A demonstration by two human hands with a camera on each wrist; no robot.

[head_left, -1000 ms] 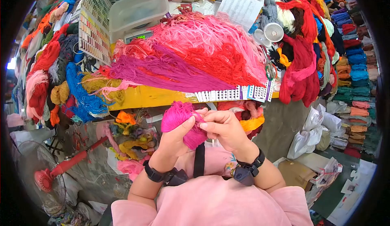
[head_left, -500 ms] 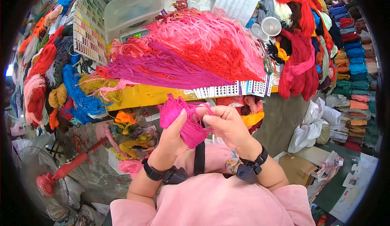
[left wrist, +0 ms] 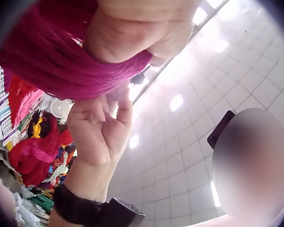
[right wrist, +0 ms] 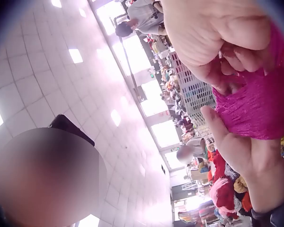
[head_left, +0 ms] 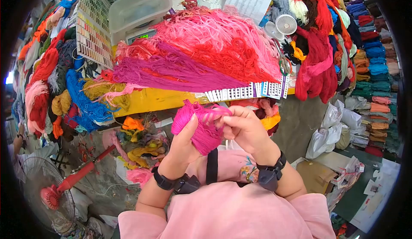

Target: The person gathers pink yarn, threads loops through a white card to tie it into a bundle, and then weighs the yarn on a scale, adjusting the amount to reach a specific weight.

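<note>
A skein of magenta yarn (head_left: 193,129) is held up in front of the chest, below the table's front edge. My left hand (head_left: 183,141) grips it from the left, thumb along its near face and the other fingers hidden behind it. At its right side, my right hand (head_left: 251,131) has curled fingers and pinches a loop of strands at the skein's upper right. In the left wrist view the skein (left wrist: 61,66) stretches from the left hand across to the fingertips of the right hand (left wrist: 97,135). The right wrist view shows the left thumb (right wrist: 215,125) against the yarn.
On the yellow-edged table (head_left: 150,101) lie a pink, red and purple yarn heap (head_left: 214,37), shade cards (head_left: 231,94), a clear plastic bin (head_left: 139,13) and a small white fan (head_left: 286,24). A standing fan (head_left: 50,196) is at lower left, with a cardboard box (head_left: 315,176) at right.
My right hand has shifted slightly right and drawn a loop of magenta strands out from the skein. The left hand keeps its grip, with the skein slightly turned.
</note>
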